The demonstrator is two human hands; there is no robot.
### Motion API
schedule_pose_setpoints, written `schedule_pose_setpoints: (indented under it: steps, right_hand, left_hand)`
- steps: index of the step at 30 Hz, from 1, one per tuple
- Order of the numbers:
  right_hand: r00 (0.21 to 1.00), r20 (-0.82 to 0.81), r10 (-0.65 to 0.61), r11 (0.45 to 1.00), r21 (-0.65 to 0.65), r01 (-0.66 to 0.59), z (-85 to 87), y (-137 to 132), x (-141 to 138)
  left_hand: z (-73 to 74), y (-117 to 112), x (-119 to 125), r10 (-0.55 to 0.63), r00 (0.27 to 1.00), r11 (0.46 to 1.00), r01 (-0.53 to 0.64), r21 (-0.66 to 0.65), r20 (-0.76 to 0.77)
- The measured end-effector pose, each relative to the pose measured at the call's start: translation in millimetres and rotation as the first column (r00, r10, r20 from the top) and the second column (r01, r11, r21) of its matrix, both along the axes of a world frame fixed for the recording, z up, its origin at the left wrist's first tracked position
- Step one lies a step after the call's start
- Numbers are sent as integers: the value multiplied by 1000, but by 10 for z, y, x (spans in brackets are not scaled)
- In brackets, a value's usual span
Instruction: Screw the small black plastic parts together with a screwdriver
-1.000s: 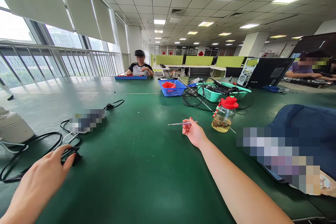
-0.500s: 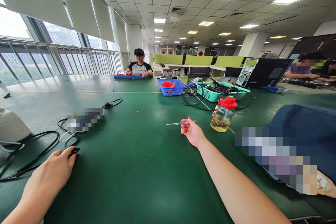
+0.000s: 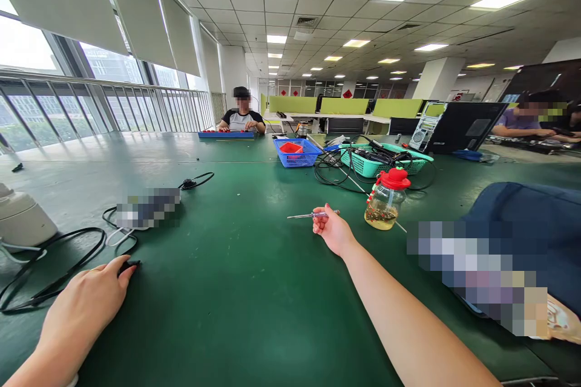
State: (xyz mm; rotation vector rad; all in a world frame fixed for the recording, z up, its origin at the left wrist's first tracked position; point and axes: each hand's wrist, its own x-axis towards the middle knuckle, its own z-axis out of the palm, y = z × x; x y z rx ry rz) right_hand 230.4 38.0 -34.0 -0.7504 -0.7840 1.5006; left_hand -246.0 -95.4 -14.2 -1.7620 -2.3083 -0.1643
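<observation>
My right hand (image 3: 333, 231) reaches out over the green table (image 3: 245, 290) and pinches the handle of a thin screwdriver (image 3: 305, 215) whose metal shaft points left. My left hand (image 3: 86, 302) lies low at the near left, fingers curled over a small black object (image 3: 129, 265) that is mostly hidden under them; a black cable (image 3: 49, 266) runs from there. A glass jar with a red lid (image 3: 385, 198) stands just right of my right hand.
A white appliance (image 3: 20, 221) sits at the left edge, a blue basket (image 3: 297, 152) and a teal basket with cables (image 3: 385, 160) at the back. Dark blue cloth (image 3: 521, 217) lies at the right. One person sits at the table's far end, others at the far right.
My left hand has closed further over the small black object, which now shows less. My right hand with the screwdriver has barely moved.
</observation>
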Motion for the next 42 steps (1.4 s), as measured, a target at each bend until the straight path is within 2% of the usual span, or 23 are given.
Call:
schedule_pose_setpoints:
  steps: [3, 6, 9, 12, 16, 19, 22, 25, 29, 32, 34, 36, 42]
  right_hand:
    - [1000, 9, 6, 1000, 8, -6, 1, -2, -5]
    - [1000, 20, 14, 1000, 11, -14, 10, -8, -16]
    - [999, 47, 16, 1000, 20, -17, 18, -17, -29]
    - [995, 96, 8, 998, 55, -13, 8, -25, -47]
    - [973, 229, -39, 990, 141, 7, -10, -53, -91]
    - [904, 405, -138, 962, 272, 25, 38, -133, -142]
    - [704, 618, -350, 866, 499, -8, 166, -292, -217]
    - [537, 654, -533, 716, 687, -126, 309, -480, -320]
    - [409, 647, -644, 514, 761, -395, 389, -642, -486]
    - [355, 610, -708, 411, 765, -495, 367, -685, -593]
    - [331, 605, -724, 389, 755, -528, 348, -694, -634]
    - [315, 613, -725, 390, 742, -546, 338, -696, -647]
    - [276, 654, -704, 444, 710, -547, 344, -684, -591]
  left_hand:
    - [55, -3, 81, -49, 981, 998, 53, 18, -188]
    - [221, 31, 353, -218, 974, 974, 221, 50, -56]
    - [438, 95, 799, -450, 882, 893, 449, 35, 143]
    - [564, 202, 1309, -621, 756, 775, 632, 18, 208]
    - [495, 463, 1886, -718, 650, 670, 742, -5, 248]
    - [364, 709, 2148, -719, 648, 668, 744, -6, 252]
    - [259, 907, 2249, -691, 685, 706, 708, 12, 232]
    - [176, 1016, 2245, -644, 721, 750, 661, 24, 256]
    - [59, 1068, 2199, -612, 704, 765, 642, 44, 361]
    - [-13, 1088, 2186, -612, 677, 761, 645, 70, 410]
    - [-40, 1100, 2181, -602, 665, 765, 639, 83, 442]
    - [-51, 1108, 2172, -591, 651, 770, 632, 93, 476]
    - [-61, 1117, 2125, -600, 608, 758, 641, 125, 519]
